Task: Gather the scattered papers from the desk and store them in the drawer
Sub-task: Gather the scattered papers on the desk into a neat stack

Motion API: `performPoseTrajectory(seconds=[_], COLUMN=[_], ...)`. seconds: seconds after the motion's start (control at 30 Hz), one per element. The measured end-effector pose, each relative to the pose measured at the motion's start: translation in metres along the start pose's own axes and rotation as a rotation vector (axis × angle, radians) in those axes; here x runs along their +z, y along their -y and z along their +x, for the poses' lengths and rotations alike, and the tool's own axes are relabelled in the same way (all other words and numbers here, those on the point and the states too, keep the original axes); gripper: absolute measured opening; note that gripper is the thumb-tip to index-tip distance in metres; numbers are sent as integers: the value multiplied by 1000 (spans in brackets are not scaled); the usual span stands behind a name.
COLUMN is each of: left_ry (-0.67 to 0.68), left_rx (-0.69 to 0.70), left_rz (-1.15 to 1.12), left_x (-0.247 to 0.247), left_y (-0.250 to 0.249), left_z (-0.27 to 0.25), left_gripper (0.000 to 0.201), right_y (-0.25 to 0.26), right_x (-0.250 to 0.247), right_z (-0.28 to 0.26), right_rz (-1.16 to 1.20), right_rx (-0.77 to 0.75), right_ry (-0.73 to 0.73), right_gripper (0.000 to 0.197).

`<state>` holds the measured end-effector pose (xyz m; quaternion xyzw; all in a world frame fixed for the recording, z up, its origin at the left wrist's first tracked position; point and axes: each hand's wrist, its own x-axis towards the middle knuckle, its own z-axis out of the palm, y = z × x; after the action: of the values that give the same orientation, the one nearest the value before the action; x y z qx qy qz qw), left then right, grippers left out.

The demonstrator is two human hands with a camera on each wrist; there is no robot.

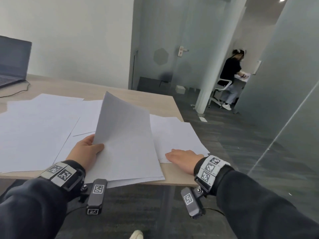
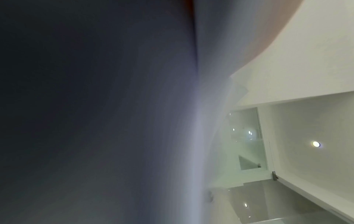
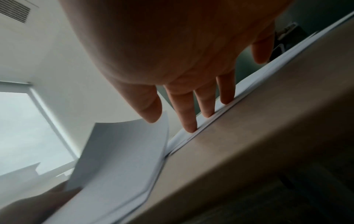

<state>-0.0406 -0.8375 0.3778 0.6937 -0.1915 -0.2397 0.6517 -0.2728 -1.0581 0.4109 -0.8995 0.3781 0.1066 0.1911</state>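
Closest to the camera are two dark sleeves with tag-covered wrist bands, one per arm, and a bit of pale shoe at the bottom edge of the head view. The left hand [image 1: 86, 152] pinches a small stack of white sheets [image 1: 127, 144] at the desk's near edge, thumb on top and fingers underneath; the top sheet curls up and stands tilted while the lower sheets overhang the desk [image 1: 174, 179] edge a little. I can make out at least two or three sheets in that stack, can't count more exactly. The left wrist view is mostly just dark blurry paper up close. The right hand [image 1: 183, 160] lies flat, fingers straight, with three fingertips [image 3: 190, 128] pressing on the loose papers at the right corner [image 1: 177, 137], roughly two or three overlapping sheets there, near the stack but apart from it. To the left there's a spread of more white papers [image 1: 34, 121], maybe four or five overlapping, all plain and blank-looking, lying flat on the light wood desk. Farther back on the left sits one open laptop [image 1: 12, 61] with a cable. Past the desk, through the glass partition, one other person [image 1: 231, 75] sits on a chair at another table.
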Motion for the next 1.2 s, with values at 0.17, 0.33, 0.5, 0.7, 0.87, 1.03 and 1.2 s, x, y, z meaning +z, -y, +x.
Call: performPoseTrajectory(seconds=[0.17, 0.33, 0.5, 0.7, 0.87, 1.03, 1.2], left_ry=[1, 21, -4, 12, 61, 105, 136], left_rx=[-50, -143, -167, -105, -103, -115, -110], left_rz=[56, 123, 225, 415, 404, 361, 323], left_x=[3, 11, 20, 25, 24, 22, 24], left_y=[-6, -11, -8, -11, -4, 3, 3], left_z=[0, -2, 3, -2, 4, 9, 3], left_gripper=[34, 26, 30, 25, 28, 31, 31], right_y=[-20, -69, -128, -148, -147, -139, -140], right_x=[9, 0, -2, 17, 19, 18, -5], right_z=[-32, -37, -13, 7, 17, 17, 21], right_rz=[-86, 417, 776, 1192, 1108, 1214, 868], right_rx=[-92, 43, 331, 456, 384, 449, 417], right_ry=[14, -398, -389, -334, -333, -344, -329], right_gripper=[38, 25, 60, 19, 32, 36, 45])
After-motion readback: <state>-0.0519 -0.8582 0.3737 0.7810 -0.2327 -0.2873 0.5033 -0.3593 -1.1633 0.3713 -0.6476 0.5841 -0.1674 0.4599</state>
